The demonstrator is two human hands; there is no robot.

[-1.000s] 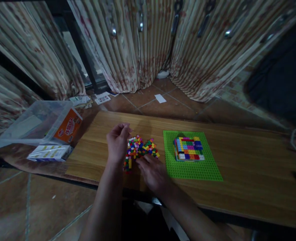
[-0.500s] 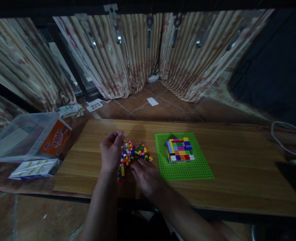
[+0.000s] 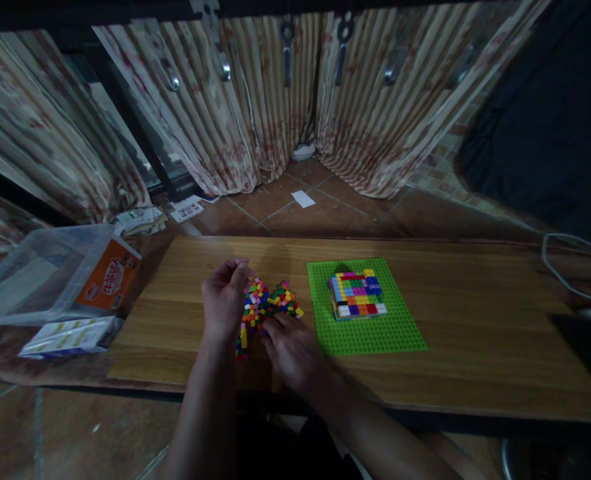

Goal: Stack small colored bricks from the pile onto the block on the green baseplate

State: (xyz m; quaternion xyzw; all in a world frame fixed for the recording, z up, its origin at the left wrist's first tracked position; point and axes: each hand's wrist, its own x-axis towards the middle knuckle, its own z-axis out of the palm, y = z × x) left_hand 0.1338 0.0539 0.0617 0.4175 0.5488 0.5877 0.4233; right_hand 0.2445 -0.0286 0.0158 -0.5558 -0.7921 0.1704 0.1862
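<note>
A loose pile of small, many-coloured toy bricks point(image 3: 256, 300) lies on the wooden table. My left hand point(image 3: 223, 293) is raised at the pile's left side, its fingers pinched together; whatever may be between the fingertips is too small to make out. At the near right edge of the pile rests my right hand point(image 3: 289, 343), with its fingers curled down among the bricks and the fingertips partly hidden. To the right lies a green baseplate point(image 3: 370, 338). On it stands a low block built of coloured bricks point(image 3: 358, 293).
Left of the wooden table point(image 3: 465, 313) are a clear plastic bin point(image 3: 40, 267), an orange box point(image 3: 109, 273) and a white carton point(image 3: 70, 335). Striped curtains point(image 3: 255, 113) hang beyond. A white cable point(image 3: 565, 283) loops at the right.
The view has shifted slightly. Both hands keep nearly the same place and pose by the pile; the right fingers have moved only a little among the bricks.
</note>
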